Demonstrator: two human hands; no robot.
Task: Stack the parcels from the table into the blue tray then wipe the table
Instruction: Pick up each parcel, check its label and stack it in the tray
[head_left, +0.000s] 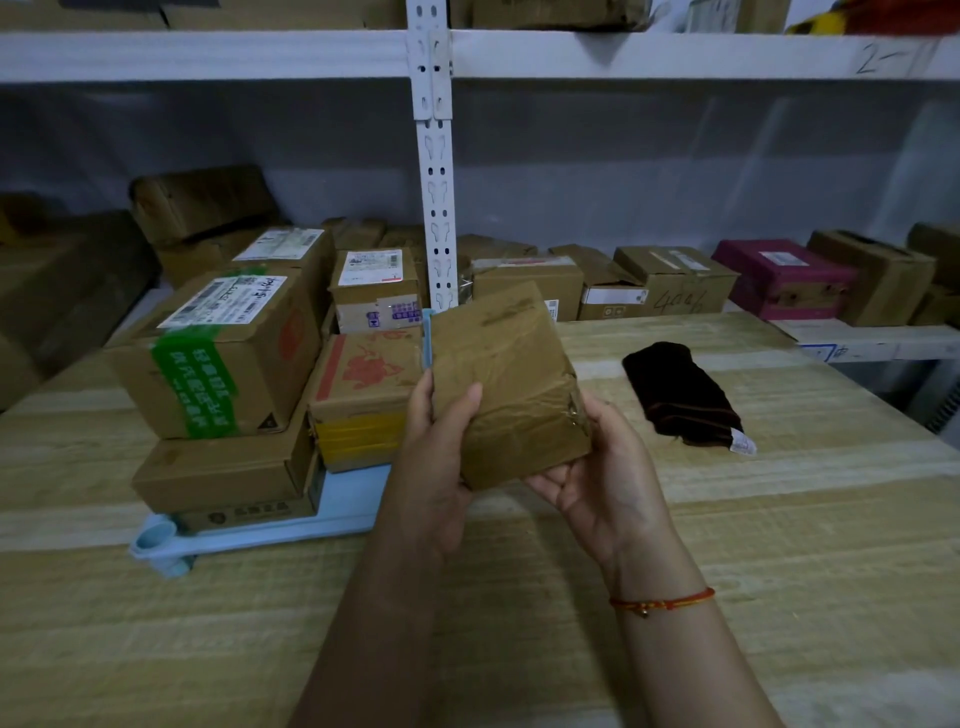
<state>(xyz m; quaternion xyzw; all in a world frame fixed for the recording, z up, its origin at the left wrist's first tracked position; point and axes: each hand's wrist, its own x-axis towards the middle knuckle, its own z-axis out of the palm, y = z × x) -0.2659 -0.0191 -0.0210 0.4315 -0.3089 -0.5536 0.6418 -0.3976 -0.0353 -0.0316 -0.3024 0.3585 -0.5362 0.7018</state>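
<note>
- A storeroom: white metal shelving (439, 218) stood behind a pale wooden desk (727, 519), with cardboard boxes lined along the lower shelf.
- On the desk's left part sat the blue tray (343, 506), already loaded with stacked boxes: a box with green tape (218, 353) on top of a flat carton (223, 473), and a box with red print (363, 384) beside them on the right.
- Both hands held one brown taped parcel (511, 384) up off the desk, about mid-frame and just right of the tray's load.
- The left hand (436, 457) gripped the parcel's near left edge, thumb lying across its top face; the right hand (597, 478) cradled its lower right corner from beneath, palm up and fingers curled under.
- The parcel tilted, its long axis running from the hands away toward the shelving.
- The tray lay to the left of the parcel, so the left hand was the nearer one; the likely free spot looked to be on top of the red-printed box or the bare front right part of the tray.
- A dark cloth (680, 397) lay on the desk to the right, nearer the right hand, untouched.
</note>
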